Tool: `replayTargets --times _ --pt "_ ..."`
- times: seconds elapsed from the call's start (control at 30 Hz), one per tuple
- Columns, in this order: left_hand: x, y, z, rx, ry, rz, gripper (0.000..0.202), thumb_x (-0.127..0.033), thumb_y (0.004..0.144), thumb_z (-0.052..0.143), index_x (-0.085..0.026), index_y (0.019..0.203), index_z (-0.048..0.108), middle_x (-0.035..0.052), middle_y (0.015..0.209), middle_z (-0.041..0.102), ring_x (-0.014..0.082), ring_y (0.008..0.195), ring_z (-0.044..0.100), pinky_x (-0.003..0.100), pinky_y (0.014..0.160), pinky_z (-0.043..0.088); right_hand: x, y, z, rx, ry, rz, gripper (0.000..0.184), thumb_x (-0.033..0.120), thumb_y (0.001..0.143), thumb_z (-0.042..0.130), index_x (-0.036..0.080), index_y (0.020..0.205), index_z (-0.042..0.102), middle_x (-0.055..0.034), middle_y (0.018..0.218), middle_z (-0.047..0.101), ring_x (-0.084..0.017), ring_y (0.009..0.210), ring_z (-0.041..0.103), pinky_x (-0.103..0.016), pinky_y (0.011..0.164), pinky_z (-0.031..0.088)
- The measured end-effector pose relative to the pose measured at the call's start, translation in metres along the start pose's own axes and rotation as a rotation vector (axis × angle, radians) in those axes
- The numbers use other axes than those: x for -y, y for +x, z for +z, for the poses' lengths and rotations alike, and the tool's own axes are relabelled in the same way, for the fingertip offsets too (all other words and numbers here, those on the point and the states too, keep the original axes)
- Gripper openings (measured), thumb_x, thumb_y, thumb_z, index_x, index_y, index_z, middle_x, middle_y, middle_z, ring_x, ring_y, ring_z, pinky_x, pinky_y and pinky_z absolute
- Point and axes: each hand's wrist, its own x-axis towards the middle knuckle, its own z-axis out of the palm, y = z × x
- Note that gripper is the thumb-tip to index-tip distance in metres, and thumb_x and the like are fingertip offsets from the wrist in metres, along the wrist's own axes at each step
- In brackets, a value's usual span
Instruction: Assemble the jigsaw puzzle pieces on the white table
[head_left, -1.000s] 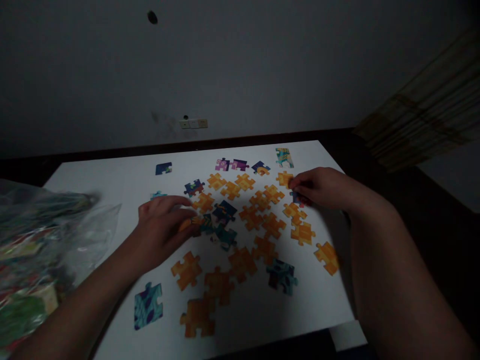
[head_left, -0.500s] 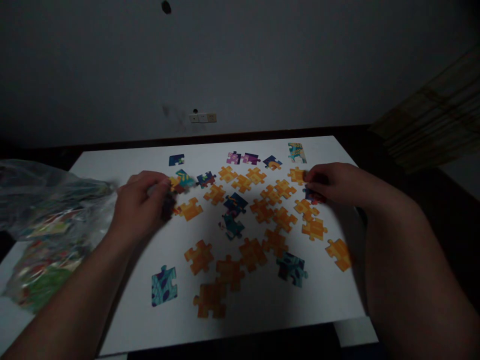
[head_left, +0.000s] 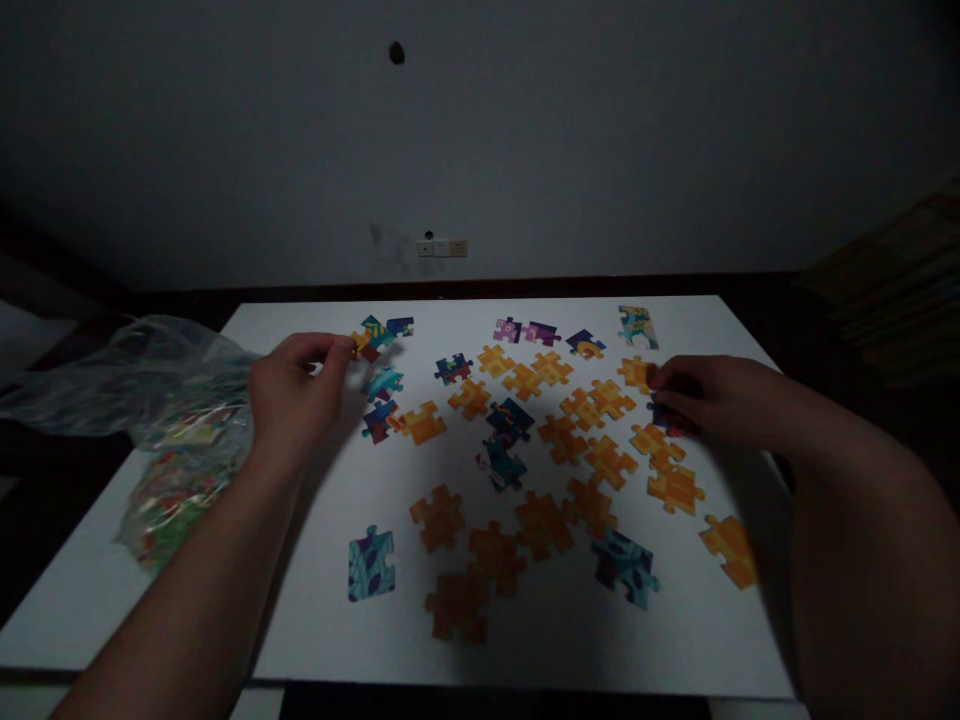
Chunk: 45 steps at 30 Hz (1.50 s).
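My left hand (head_left: 304,385) pinches a yellow, teal and red jigsaw piece (head_left: 371,338) between thumb and fingers, beside a dark blue piece (head_left: 401,327) at the back left. Just nearer me lie a light teal piece (head_left: 384,383) and a blue-red piece (head_left: 379,421). My right hand (head_left: 709,395) is closed, fingertips at the edge of an orange piece (head_left: 636,374). Partly under that hand shows a dark blue and red piece (head_left: 666,420); whether the fingers grip anything is hidden. Several orange pieces (head_left: 544,525) spread over the table's middle, some overlapping.
A clear plastic bag (head_left: 176,480) of colourful pieces lies on the left of the white table (head_left: 300,640). Purple pieces (head_left: 540,333) and a teal-cream piece (head_left: 638,328) lie at the back. Teal patterned pieces (head_left: 371,565) are near the front. A wall socket strip (head_left: 441,248) is beyond.
My left hand has moved toward the back left with its jigsaw piece, uncovering the teal and blue-red pieces. My right hand stays beside the same orange piece. The view has shifted left.
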Motion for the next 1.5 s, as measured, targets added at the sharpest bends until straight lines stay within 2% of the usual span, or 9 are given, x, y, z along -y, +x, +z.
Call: replayTargets --times 0.2,0.37,0.5,0.67,1.03,1.2,1.3,1.4,1.5 --pt "0.006 -0.002 0.008 0.077 0.002 -0.033 0.033 -0.051 0.095 0.068 -0.023 0.098 0.085 0.0065 0.101 0.085 0.0264 0.093 0.077 0.039 0.087 0.058 -0.002 0.000 -0.001 0.041 0.008 0.012 0.022 0.043 0.090 0.075 0.025 0.101 0.079 -0.0139 0.092 0.087 -0.035 0.077 0.080 -0.049 0.075 0.059" --pt "0.008 -0.003 0.010 0.158 0.071 -0.082 0.031 -0.050 0.096 0.070 -0.024 0.098 0.086 0.0073 0.102 0.086 0.0319 0.100 0.080 0.045 0.093 0.059 0.001 -0.002 -0.002 0.028 -0.018 -0.035 0.018 0.039 0.084 0.074 0.025 0.093 0.081 -0.0135 0.091 0.085 -0.035 0.077 0.079 -0.047 0.070 0.058" --pt "0.013 0.003 0.006 0.068 0.015 -0.134 0.032 -0.047 0.097 0.072 -0.019 0.104 0.087 0.0070 0.104 0.087 0.0325 0.103 0.080 0.050 0.099 0.059 0.000 -0.001 -0.001 0.031 -0.015 -0.067 0.015 0.038 0.081 0.076 0.026 0.090 0.079 -0.0131 0.087 0.084 -0.036 0.074 0.077 -0.048 0.068 0.056" --pt "0.013 0.008 0.002 -0.181 -0.180 -0.172 0.030 -0.044 0.096 0.078 -0.017 0.108 0.086 0.0049 0.102 0.086 0.0241 0.097 0.080 0.041 0.093 0.063 0.003 0.000 -0.001 0.047 -0.036 0.003 0.023 0.044 0.083 0.076 0.026 0.096 0.080 -0.0145 0.097 0.085 -0.039 0.084 0.079 -0.052 0.078 0.058" --pt "0.021 0.007 0.003 -0.137 -0.112 -0.121 0.037 -0.054 0.102 0.065 -0.020 0.107 0.079 0.0072 0.111 0.083 0.0237 0.102 0.079 0.036 0.085 0.063 0.000 0.003 0.000 0.039 -0.023 0.016 0.024 0.053 0.084 0.073 0.030 0.091 0.079 -0.0156 0.089 0.085 -0.042 0.079 0.079 -0.057 0.078 0.058" --pt "0.020 0.008 0.007 -0.124 -0.189 -0.124 0.034 -0.053 0.099 0.069 -0.021 0.098 0.080 0.0067 0.099 0.084 0.0229 0.092 0.078 0.038 0.087 0.062 -0.008 0.005 0.005 0.037 0.007 -0.001 0.026 0.056 0.091 0.070 0.031 0.091 0.078 -0.0156 0.083 0.084 -0.040 0.072 0.077 -0.057 0.072 0.057" --pt "0.009 0.001 0.013 0.009 -0.245 -0.196 0.028 -0.051 0.088 0.076 -0.023 0.089 0.080 0.0064 0.091 0.083 0.0254 0.085 0.078 0.040 0.081 0.064 -0.006 0.005 0.004 0.046 0.010 0.000 0.027 0.056 0.092 0.070 0.030 0.091 0.079 -0.0160 0.082 0.084 -0.041 0.071 0.078 -0.056 0.071 0.058" --pt "-0.005 -0.012 0.016 0.325 -0.381 -0.355 0.029 -0.053 0.083 0.078 -0.023 0.085 0.078 0.0065 0.078 0.077 0.0261 0.065 0.072 0.041 0.060 0.060 0.002 0.002 0.000 0.047 0.000 0.019 0.025 0.053 0.091 0.070 0.030 0.092 0.079 -0.0142 0.083 0.084 -0.040 0.072 0.079 -0.055 0.074 0.058" --pt "-0.015 -0.023 0.015 0.588 -0.433 -0.185 0.024 -0.048 0.085 0.079 -0.024 0.081 0.079 0.0109 0.093 0.081 0.0280 0.076 0.074 0.046 0.066 0.063 0.010 -0.002 -0.003 0.048 -0.021 0.012 0.019 0.046 0.091 0.070 0.028 0.091 0.078 -0.0132 0.089 0.085 -0.037 0.076 0.079 -0.052 0.076 0.057"
